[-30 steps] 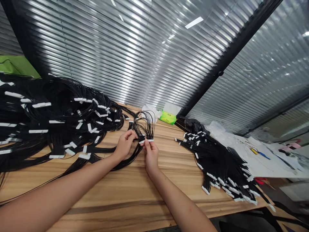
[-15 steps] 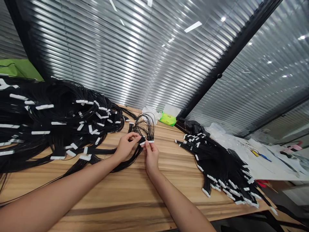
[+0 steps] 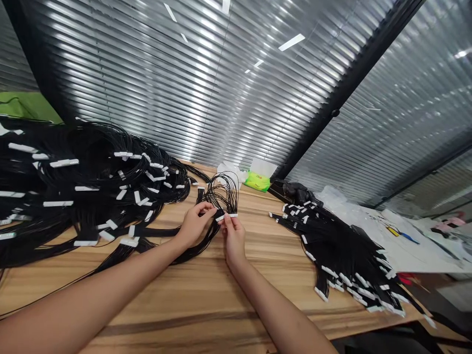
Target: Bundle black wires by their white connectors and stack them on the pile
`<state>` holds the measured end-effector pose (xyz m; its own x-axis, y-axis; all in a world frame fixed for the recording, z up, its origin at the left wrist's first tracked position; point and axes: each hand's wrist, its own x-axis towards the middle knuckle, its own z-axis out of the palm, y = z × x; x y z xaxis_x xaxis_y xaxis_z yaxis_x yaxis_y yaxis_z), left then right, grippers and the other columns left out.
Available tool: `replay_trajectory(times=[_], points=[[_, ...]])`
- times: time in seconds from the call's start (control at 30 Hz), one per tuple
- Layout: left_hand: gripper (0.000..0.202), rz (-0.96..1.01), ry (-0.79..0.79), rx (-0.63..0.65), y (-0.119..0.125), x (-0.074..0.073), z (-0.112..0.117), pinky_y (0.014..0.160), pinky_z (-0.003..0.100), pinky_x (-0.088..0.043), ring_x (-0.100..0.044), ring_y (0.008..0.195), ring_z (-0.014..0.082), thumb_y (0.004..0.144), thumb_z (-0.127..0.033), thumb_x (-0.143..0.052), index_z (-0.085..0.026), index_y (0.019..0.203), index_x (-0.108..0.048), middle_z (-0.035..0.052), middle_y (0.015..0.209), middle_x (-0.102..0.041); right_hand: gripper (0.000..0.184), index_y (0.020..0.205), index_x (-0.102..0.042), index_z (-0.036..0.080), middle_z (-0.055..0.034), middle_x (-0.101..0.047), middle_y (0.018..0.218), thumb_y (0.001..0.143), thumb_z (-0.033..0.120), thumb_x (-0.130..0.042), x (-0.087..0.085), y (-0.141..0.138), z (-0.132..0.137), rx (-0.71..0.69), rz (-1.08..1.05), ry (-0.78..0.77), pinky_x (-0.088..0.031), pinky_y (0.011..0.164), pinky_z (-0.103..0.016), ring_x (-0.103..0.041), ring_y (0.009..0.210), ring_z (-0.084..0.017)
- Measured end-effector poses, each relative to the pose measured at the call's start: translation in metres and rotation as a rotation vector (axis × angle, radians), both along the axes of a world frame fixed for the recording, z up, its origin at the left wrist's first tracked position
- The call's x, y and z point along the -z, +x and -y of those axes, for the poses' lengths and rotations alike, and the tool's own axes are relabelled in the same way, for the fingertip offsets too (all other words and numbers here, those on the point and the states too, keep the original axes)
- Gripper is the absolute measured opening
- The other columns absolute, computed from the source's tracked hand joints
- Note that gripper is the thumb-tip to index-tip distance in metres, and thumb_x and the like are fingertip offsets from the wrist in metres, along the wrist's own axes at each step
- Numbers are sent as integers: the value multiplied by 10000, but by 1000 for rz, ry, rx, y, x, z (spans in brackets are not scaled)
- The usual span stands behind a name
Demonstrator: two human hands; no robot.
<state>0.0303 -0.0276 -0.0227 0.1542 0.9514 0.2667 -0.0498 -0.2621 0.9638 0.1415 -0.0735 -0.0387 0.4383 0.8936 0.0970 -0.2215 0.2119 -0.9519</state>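
Since the wires (image 3: 225, 189) are light and limp, hold is best taken at the stiff connectors (image 3: 232, 215); on a table (image 3: 206, 290), a left heap (image 3: 92, 182) and a right heap (image 3: 350, 260) are piled; one harness (image 3: 212, 199) is raised between them, clamped by the left hand (image 3: 195, 225); one connector is pinched by the right hand (image 3: 233, 237).

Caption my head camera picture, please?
The left hand grips black wires while the right hand pinches a white connector.
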Motion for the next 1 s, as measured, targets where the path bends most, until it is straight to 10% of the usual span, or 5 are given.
replay_trajectory(times=[0.57,1.0], points=[[248,206,-54,-187,-6,4,-11,511,230,-336,-416,526,122,761,-339,-470,-198,557,-462,-30,527,-447,322,629,-631,162,-16,-624,646,760,456,-633,-9,-4,11,-75,187,83,-401,702,-277,-524,666,-146],[248,203,5,-343,-20,1,-28,715,243,-393,-505,727,151,783,-415,-521,-183,725,-582,-8,719,-568,293,662,-647,175,10,-571,595,743,456,-657,-8,3,10,-146,103,106,-401,693,-279,-495,611,-128]])
